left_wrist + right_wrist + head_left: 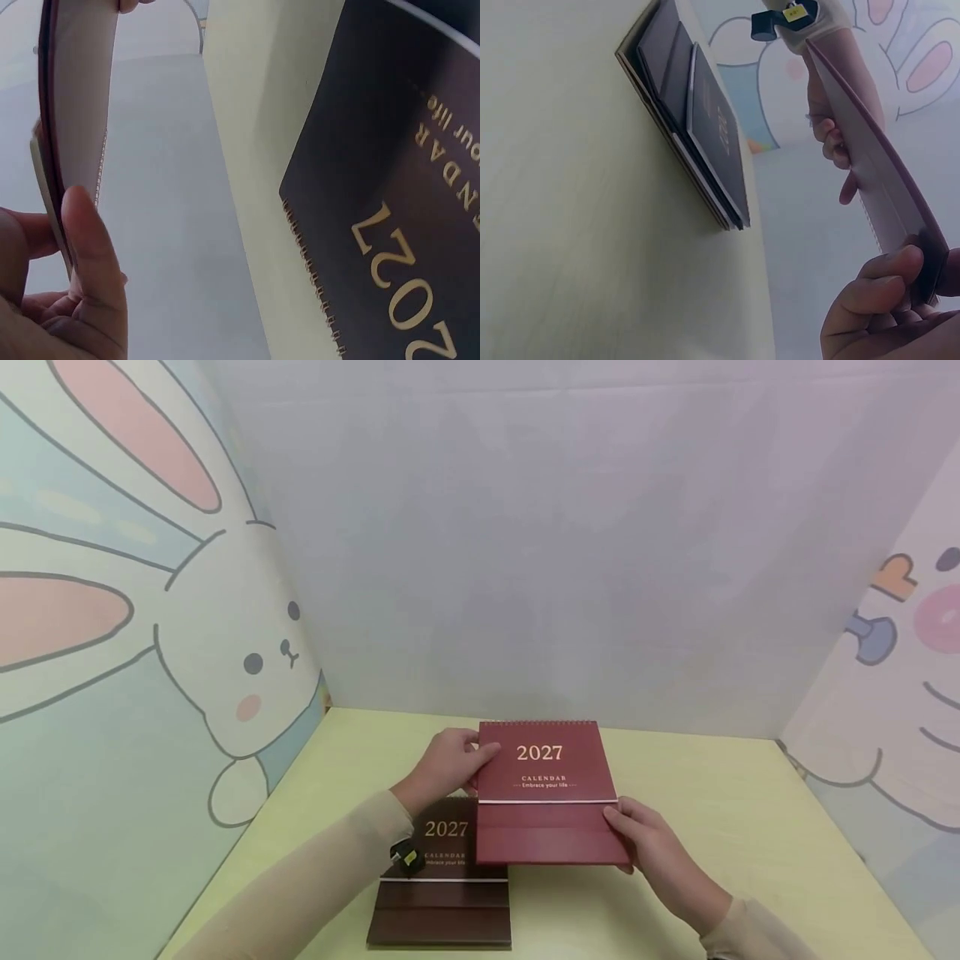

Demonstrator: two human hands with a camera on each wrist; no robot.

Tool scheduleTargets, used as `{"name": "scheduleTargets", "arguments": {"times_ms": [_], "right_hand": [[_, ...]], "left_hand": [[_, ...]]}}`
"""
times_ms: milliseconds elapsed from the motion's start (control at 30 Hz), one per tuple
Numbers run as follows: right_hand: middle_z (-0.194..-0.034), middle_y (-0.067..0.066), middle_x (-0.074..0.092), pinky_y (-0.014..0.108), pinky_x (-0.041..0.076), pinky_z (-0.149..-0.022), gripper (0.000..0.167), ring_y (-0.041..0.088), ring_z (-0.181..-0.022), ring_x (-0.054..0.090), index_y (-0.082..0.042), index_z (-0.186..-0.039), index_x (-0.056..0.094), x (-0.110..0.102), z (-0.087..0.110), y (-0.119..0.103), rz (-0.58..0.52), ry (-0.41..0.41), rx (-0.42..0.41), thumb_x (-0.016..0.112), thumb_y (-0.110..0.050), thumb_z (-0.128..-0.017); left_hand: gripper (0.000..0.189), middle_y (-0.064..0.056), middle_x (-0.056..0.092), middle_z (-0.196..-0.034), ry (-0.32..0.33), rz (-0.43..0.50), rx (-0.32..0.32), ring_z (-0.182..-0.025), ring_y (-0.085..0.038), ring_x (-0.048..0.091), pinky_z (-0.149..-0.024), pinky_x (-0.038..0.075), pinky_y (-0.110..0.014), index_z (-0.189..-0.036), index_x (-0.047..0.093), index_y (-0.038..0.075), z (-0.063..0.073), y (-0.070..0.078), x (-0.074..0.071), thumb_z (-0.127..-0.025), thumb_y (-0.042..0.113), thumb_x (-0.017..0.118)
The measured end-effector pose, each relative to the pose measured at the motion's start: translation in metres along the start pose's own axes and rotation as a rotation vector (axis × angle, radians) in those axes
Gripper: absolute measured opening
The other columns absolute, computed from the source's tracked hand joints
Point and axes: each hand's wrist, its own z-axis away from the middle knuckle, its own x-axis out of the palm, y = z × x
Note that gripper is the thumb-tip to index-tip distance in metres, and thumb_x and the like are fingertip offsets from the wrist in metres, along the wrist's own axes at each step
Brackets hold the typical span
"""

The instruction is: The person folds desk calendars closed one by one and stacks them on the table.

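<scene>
A dark red desk calendar, marked 2027 in gold and spiral-bound along its top, is held up off the table. My left hand pinches its upper left edge, thumb on the front cover. At the lower right corner my right hand grips it, thumb in front and fingers behind. In the right wrist view the calendar's pale underside shows between both hands. A dark brown calendar of the same make lies on the table below and to the left, partly covered by the red one and my left forearm.
The pale yellow table reaches back to a plain grey-white wall. Side panels carry cartoon drawings, a rabbit at the left and another figure at the right. A small dark wrist device sits at my left cuff.
</scene>
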Motion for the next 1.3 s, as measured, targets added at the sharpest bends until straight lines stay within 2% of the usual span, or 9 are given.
{"name": "scheduleTargets", "arguments": {"times_ms": [100,300,433,567,800,1000,1167,1233,1300], "right_hand": [[-0.085,-0.006,0.067,0.026,0.049,-0.066,0.028,0.010,-0.070,0.056,-0.012,-0.112,0.065,-0.003,0.009,0.005,-0.009,-0.007,0.029,0.050,-0.029,-0.127],[-0.087,-0.005,0.070,0.026,0.049,-0.065,0.029,0.010,-0.071,0.058,-0.009,-0.124,0.070,-0.005,0.022,0.018,-0.010,-0.029,0.064,0.049,-0.028,-0.127],[-0.084,-0.005,0.067,0.026,0.048,-0.064,0.028,0.011,-0.069,0.056,-0.010,-0.114,0.067,-0.007,0.027,0.026,-0.008,-0.026,0.096,0.048,-0.026,-0.127],[-0.083,-0.003,0.064,0.026,0.046,-0.062,0.030,0.011,-0.068,0.054,-0.008,-0.106,0.060,-0.009,0.033,0.033,0.005,-0.029,0.124,0.046,-0.025,-0.127],[-0.084,-0.003,0.066,0.026,0.044,-0.061,0.030,0.011,-0.067,0.054,-0.011,-0.111,0.060,-0.017,0.041,0.046,0.005,-0.054,0.163,0.039,-0.023,-0.128],[-0.086,-0.002,0.068,0.026,0.047,-0.059,0.036,0.011,-0.067,0.058,0.007,-0.127,0.061,-0.024,0.045,0.060,0.043,-0.075,0.148,0.039,-0.022,-0.129],[-0.109,0.000,0.080,0.031,0.066,-0.078,0.044,0.014,-0.092,0.077,0.016,-0.145,0.055,-0.027,0.047,0.069,-0.027,-0.127,0.159,0.040,-0.022,-0.129],[-0.119,0.002,0.084,0.035,0.070,-0.086,0.047,0.017,-0.102,0.082,0.017,-0.152,0.051,-0.028,0.049,0.072,-0.060,-0.132,0.172,0.041,-0.023,-0.129],[-0.123,0.004,0.085,0.037,0.071,-0.087,0.048,0.019,-0.105,0.083,0.015,-0.156,0.050,-0.029,0.050,0.075,-0.073,-0.121,0.196,0.042,-0.024,-0.129]], "left_hand": [[0.038,-0.009,0.081,-0.074,-0.022,-0.011,-0.010,-0.051,-0.011,0.071,-0.065,0.073,-0.054,-0.128,0.080,-0.006,0.004,0.002,0.006,-0.119,0.030,0.073],[0.037,-0.007,0.079,-0.073,-0.070,-0.045,-0.027,-0.051,-0.017,0.074,-0.065,0.073,-0.053,-0.128,0.079,-0.003,0.012,0.000,0.018,-0.121,0.032,0.071],[0.034,-0.006,0.075,-0.070,-0.102,-0.061,-0.034,-0.051,-0.020,0.074,-0.063,0.072,-0.050,-0.125,0.078,-0.002,0.019,-0.003,0.026,-0.121,0.032,0.070],[0.029,-0.004,0.072,-0.067,-0.132,-0.062,-0.040,-0.050,-0.014,0.070,-0.062,0.072,-0.049,-0.120,0.078,0.001,0.025,-0.005,0.032,-0.120,0.029,0.071],[0.026,0.002,0.063,-0.063,-0.194,-0.100,-0.052,-0.051,-0.013,0.062,-0.052,0.059,-0.031,-0.118,0.077,0.004,0.032,-0.008,0.042,-0.120,0.029,0.071],[0.026,0.000,0.068,-0.069,-0.304,-0.127,-0.045,-0.049,-0.014,0.059,-0.050,0.055,-0.030,-0.103,0.071,0.010,0.033,-0.018,0.048,-0.124,0.024,0.063],[0.032,0.001,0.069,-0.067,-0.339,-0.168,-0.052,-0.047,-0.013,0.058,-0.049,0.053,-0.029,-0.094,0.070,0.014,0.033,-0.025,0.054,-0.123,0.023,0.062],[0.033,0.002,0.068,-0.065,-0.348,-0.202,-0.064,-0.047,-0.014,0.057,-0.050,0.051,-0.029,-0.092,0.070,0.014,0.033,-0.025,0.056,-0.123,0.024,0.064],[0.031,0.003,0.066,-0.063,-0.363,-0.237,-0.073,-0.047,-0.013,0.056,-0.050,0.049,-0.029,-0.094,0.072,0.013,0.035,-0.024,0.057,-0.122,0.024,0.066]]}}
